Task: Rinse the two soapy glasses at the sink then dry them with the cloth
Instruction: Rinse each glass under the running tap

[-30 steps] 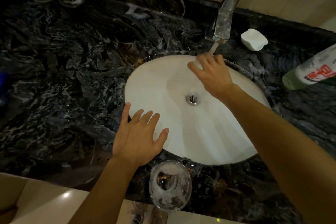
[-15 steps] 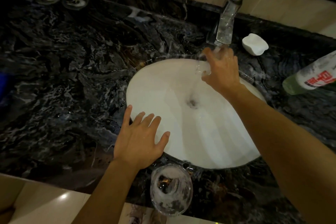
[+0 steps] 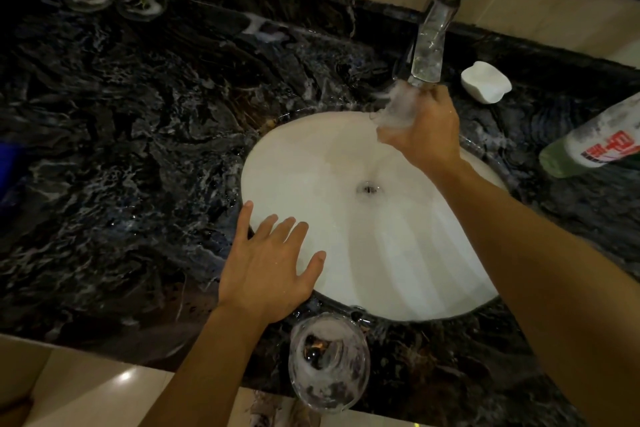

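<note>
Under the tap at the far right of the white basin, the right hand wraps its fingers around a small glass and holds it tilted right below the spout; water seems to be running over it, though blur hides the rim. At the near left edge of the basin the left hand lies flat with fingers spread wide, holding nothing; just beside it, on the dark marble counter at the near edge, stands the second glass, upright and streaked with suds. I see no cloth anywhere.

To rinse well, I'd judge the held glass wants turning so the stream reaches inside and all round the outside; wet, soapy glass is slippery, so the grip should stay firm; the rim should keep clear of the metal spout. A white soap bar and a bottle lie on the counter to the right, well apart from the work.
</note>
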`<state>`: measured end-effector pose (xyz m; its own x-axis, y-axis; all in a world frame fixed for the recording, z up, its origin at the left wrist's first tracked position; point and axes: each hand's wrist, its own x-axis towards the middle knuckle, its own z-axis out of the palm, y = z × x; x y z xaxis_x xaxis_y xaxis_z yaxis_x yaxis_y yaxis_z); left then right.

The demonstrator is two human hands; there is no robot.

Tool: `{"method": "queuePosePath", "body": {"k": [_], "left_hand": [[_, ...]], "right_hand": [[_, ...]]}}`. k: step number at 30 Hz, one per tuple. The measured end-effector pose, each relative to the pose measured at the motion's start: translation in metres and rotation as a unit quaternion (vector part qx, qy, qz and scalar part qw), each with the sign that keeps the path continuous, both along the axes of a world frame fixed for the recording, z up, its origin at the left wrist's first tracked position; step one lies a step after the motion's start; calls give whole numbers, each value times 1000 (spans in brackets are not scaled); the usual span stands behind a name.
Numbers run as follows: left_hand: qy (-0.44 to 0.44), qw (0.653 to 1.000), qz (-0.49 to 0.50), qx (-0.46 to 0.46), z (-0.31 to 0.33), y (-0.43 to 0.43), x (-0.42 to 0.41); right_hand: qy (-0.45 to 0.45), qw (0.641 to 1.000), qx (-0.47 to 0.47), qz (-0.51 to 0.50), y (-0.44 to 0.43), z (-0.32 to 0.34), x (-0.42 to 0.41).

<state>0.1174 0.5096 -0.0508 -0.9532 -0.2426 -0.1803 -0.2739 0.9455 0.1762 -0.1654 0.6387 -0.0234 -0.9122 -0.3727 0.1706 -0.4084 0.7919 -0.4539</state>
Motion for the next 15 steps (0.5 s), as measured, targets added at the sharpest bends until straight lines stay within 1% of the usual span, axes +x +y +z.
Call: {"method": "queuePosePath", "body": {"k": [6, 9, 15], "left_hand": [[1, 1000, -1, 1, 0, 0, 0], [4, 1000, -2, 3, 0, 0, -1], [3, 1000, -4, 3, 0, 0, 0]], "right_hand": [[-71, 984, -119, -109, 5, -8, 11], [-70, 977, -145, -142, 7, -14, 13], [-61, 973, -182, -132, 5, -15, 16]]}}
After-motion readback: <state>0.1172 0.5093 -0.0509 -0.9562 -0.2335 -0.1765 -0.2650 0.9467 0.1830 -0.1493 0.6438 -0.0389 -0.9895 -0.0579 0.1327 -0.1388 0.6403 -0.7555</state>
